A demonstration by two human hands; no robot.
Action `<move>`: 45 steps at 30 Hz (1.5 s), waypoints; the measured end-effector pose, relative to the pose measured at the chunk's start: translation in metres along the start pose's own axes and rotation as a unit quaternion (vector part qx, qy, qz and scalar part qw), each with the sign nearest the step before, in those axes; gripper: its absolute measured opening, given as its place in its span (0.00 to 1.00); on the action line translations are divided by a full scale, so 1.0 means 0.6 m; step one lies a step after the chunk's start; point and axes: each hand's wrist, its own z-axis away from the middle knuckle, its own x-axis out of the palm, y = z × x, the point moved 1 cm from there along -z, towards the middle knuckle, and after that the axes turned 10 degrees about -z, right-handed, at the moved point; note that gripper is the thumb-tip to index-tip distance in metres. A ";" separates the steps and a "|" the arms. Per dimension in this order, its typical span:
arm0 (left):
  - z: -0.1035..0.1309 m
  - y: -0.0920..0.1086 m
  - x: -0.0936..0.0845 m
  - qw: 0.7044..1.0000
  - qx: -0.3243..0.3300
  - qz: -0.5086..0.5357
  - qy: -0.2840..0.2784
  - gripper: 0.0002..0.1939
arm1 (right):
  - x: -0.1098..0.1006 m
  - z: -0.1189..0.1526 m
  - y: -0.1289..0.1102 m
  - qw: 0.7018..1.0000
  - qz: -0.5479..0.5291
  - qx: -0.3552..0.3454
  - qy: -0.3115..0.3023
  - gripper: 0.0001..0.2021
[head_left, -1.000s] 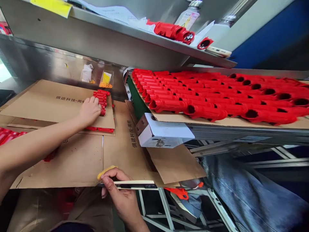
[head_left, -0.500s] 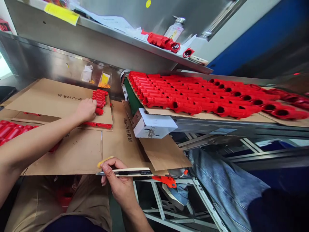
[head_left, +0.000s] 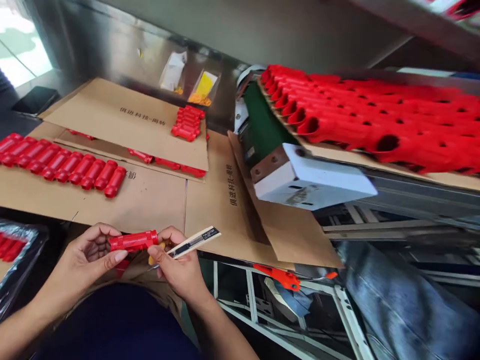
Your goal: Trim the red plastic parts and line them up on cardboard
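My left hand (head_left: 80, 260) is closed around one end of a red plastic tube (head_left: 133, 241), held level above my lap. My right hand (head_left: 182, 275) grips a slim utility knife (head_left: 197, 241), its pale handle pointing up to the right. The blade end lies mostly hidden by my fingers, close to the tube's right end. Something yellow, perhaps a finger cover, shows at my right fingertips. Beyond my hands, a row of red tubes (head_left: 77, 167) lies on cardboard (head_left: 157, 197). A small group of red tubes (head_left: 187, 124) rests on a stacked cardboard sheet (head_left: 108, 105).
At the right, a green conveyor belt (head_left: 268, 120) carries many red housings (head_left: 375, 120), with a white box (head_left: 311, 180) at its corner. Small bags (head_left: 204, 87) sit by the metal wall. An orange-handled tool (head_left: 279, 276) lies below the table edge. Another person's jeans (head_left: 405, 300) are close by.
My left hand has come back from the group on the cardboard sheet with a red tube. My right hand, still with the knife, now meets it. The view has swung left and down.
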 end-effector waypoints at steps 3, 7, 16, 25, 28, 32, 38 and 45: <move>0.009 -0.014 -0.008 0.999 -0.016 0.029 0.009 0.20 | 0.018 -0.001 0.019 1.000 -0.007 0.018 0.009 0.29; 0.007 -0.008 -0.005 0.993 -0.040 0.106 0.018 0.23 | 0.025 0.002 0.033 1.000 0.010 0.019 0.019 0.29; 0.005 -0.020 -0.012 0.995 0.088 -0.003 0.048 0.11 | 0.011 0.021 0.040 0.967 0.204 -0.134 0.070 0.19; 0.006 -0.018 0.005 0.993 0.046 0.020 0.108 0.13 | 0.027 0.018 0.044 0.973 0.168 -0.157 -0.032 0.11; 0.005 -0.014 0.008 0.990 0.051 0.008 0.128 0.14 | 0.029 0.018 0.038 0.963 0.187 -0.189 -0.046 0.11; 0.006 -0.014 0.000 0.982 0.086 -0.080 0.149 0.17 | 0.027 0.018 0.036 0.955 0.202 -0.209 -0.055 0.12; -0.009 -0.007 -0.038 0.991 0.025 -0.104 0.084 0.25 | 0.023 0.015 0.030 0.948 0.214 -0.220 -0.088 0.14; -0.004 -0.008 -0.029 0.986 -0.061 0.056 -0.147 0.20 | 0.029 0.011 0.021 0.965 0.155 -0.172 -0.126 0.10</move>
